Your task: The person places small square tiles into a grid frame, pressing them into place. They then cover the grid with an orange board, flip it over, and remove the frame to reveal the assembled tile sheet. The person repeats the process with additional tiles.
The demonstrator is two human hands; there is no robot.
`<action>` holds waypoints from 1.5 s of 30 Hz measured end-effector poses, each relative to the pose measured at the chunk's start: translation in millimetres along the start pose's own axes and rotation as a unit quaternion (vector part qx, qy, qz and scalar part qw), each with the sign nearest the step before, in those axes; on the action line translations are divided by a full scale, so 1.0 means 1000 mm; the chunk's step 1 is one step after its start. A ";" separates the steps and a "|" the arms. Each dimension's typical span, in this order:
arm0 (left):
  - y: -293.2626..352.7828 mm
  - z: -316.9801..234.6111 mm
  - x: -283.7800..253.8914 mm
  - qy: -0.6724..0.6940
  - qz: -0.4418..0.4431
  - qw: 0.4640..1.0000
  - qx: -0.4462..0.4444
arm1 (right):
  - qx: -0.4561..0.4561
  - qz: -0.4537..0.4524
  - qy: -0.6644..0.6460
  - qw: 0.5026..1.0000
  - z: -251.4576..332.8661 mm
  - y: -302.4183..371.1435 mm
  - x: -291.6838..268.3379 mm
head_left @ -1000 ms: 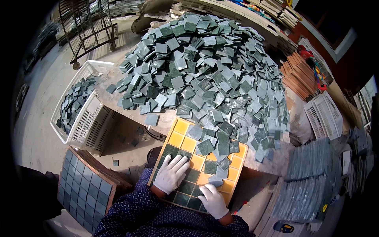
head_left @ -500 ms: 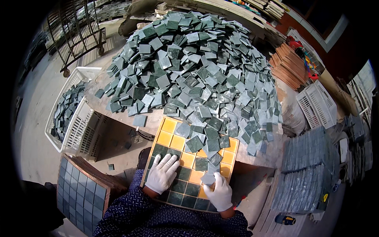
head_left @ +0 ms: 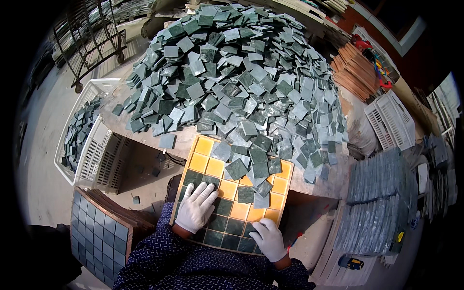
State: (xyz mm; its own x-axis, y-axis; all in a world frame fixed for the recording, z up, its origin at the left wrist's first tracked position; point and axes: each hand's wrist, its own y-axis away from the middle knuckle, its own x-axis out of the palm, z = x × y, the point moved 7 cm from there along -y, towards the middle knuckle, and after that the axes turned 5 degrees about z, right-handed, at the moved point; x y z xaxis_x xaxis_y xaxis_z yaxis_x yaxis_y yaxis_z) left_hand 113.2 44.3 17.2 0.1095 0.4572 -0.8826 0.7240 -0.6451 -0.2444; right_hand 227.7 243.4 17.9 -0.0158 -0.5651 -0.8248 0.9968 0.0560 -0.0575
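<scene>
A shallow yellow grid tray (head_left: 205,146) leans toward me, its lower rows filled with dark green square stone tiles (head_left: 213,238). My left hand (head_left: 195,208), in a white glove, lies flat with fingers stretched over tiles on the tray's left side. At the lower right, my gloved right hand (head_left: 269,240) has its fingers bent together on a dark stone tile (head_left: 249,229) in a tray cell; the hand covers part of it. Loose tiles (head_left: 236,169) spill onto the tray's upper part, and a pale grey tile (head_left: 261,200) rests just above my right hand.
A large heap of stone tiles (head_left: 232,72) covers the table beyond the tray. White crates (head_left: 99,154) with tiles stand at left, near a stack of tiled panels (head_left: 99,232). Stacked grey tile sheets (head_left: 372,203) and a white crate (head_left: 389,120) are at right.
My right hand has moved down and slightly right with the tile it pinched, to a cell that was bare yellow and now shows a dark tile. My left hand stays on the tray.
</scene>
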 end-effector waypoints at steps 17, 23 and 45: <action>0.040 -0.107 0.079 0.041 0.289 0.928 0.233 | 0.136 -0.079 0.117 0.981 -0.021 -0.053 -0.015; 0.040 -0.086 0.070 0.034 0.261 0.950 0.166 | -0.003 -0.103 0.061 0.993 -0.027 -0.040 -0.043; 0.044 -0.051 0.033 0.036 0.199 0.974 0.105 | 0.147 0.009 -0.090 0.985 -0.040 0.041 -0.033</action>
State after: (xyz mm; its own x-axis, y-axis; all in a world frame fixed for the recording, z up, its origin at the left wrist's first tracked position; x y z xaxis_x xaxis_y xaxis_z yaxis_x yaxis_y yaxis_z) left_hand 183.7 61.8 -1.9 0.4057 0.1818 -0.8957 0.4600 -0.8875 0.0283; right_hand 266.4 296.9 20.3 -0.0095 -0.7045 -0.7096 0.9767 -0.1587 0.1445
